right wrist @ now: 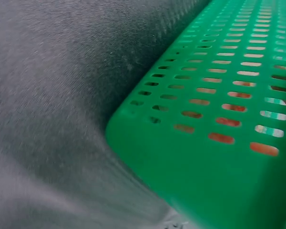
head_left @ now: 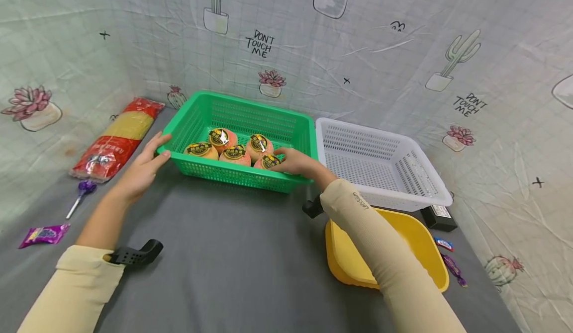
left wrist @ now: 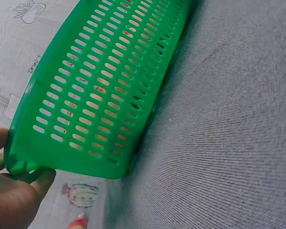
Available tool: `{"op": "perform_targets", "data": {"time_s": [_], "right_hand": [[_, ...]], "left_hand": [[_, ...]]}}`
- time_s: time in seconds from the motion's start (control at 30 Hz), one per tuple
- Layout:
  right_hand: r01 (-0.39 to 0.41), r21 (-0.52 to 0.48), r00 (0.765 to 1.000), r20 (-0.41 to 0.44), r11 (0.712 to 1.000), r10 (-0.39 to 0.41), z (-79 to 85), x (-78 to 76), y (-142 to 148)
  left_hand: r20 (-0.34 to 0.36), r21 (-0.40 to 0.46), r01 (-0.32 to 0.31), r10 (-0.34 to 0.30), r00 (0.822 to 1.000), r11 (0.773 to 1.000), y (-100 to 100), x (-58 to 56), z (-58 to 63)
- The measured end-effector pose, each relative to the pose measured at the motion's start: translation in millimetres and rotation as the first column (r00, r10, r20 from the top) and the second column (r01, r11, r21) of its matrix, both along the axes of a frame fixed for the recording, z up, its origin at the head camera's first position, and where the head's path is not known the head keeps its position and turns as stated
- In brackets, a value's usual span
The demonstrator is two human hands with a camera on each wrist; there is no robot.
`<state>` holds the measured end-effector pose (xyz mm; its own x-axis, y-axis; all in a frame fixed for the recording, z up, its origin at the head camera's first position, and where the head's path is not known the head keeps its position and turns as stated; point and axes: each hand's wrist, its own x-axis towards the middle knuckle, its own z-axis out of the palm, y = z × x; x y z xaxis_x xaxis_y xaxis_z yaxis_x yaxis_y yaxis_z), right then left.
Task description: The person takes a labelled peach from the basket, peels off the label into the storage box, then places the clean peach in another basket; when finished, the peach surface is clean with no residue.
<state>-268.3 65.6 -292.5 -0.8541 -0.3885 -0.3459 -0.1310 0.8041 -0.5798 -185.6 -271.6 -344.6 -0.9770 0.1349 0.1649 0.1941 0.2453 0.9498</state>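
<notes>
A green plastic basket (head_left: pixel 233 171) with slotted walls stands at the back of the grey table. Inside it lie several pink-yellow peaches (head_left: pixel 222 138) with black and gold labels. At the basket's left end my left hand (head_left: pixel 141 169) grips the rim, thumb apart from the fingers; the left wrist view shows this hand (left wrist: pixel 16 191) at the rim's corner. My right hand (head_left: pixel 295 163) reaches over the front right rim and holds the rightmost peach (head_left: pixel 267 162) between thumb and fingers. In the right wrist view the basket wall (right wrist: pixel 190 157) hides that hand.
To the right are a white basket (head_left: pixel 429 201), a yellow tub (head_left: pixel 335 253) under my right forearm, a black box (head_left: pixel 438 219) and small wrapped candies (head_left: pixel 453 268). A red-and-yellow packet (head_left: pixel 118 141), a purple lollipop (head_left: pixel 85 189) and a purple candy (head_left: pixel 45 235) lie left.
</notes>
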Motion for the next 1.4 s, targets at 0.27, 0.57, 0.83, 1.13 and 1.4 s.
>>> {"op": "perform_targets", "data": {"time_s": [0.27, 0.57, 0.83, 1.13, 1.4], "right_hand": [[0.065, -0.037, 0.993, 0.096, 0.997, -0.061, -13.3, -14.8, -6.6], [0.036, -0.035, 0.997, 0.072, 0.999, -0.033, -19.8, -21.2, -5.2], [0.032, -0.109, 0.998, 0.064, 0.994, -0.025, -12.6, -17.1, 2.4], [0.126, -0.407, 0.992, 0.080, 0.905, -0.102, 22.7, 2.5, 27.9], [0.054, -0.452, 0.995, -0.054, 0.890, -0.087, 54.7, 45.4, 54.9]], "left_hand": [[-0.025, 0.031, 0.004, -0.003, 1.000, 1.000, 0.2, 0.8, -2.1], [-0.030, 0.040, 0.016, -0.015, 0.999, 0.999, 0.3, -0.4, -2.7], [-0.033, 0.029, 0.015, -0.014, 0.999, 0.999, 0.8, -0.6, -3.2], [-0.059, 0.043, -0.011, 0.013, 0.998, 0.999, 3.2, -0.4, -5.1], [-0.084, -0.003, -0.130, 0.129, 0.988, 0.992, 11.1, -0.8, -4.2]]}}
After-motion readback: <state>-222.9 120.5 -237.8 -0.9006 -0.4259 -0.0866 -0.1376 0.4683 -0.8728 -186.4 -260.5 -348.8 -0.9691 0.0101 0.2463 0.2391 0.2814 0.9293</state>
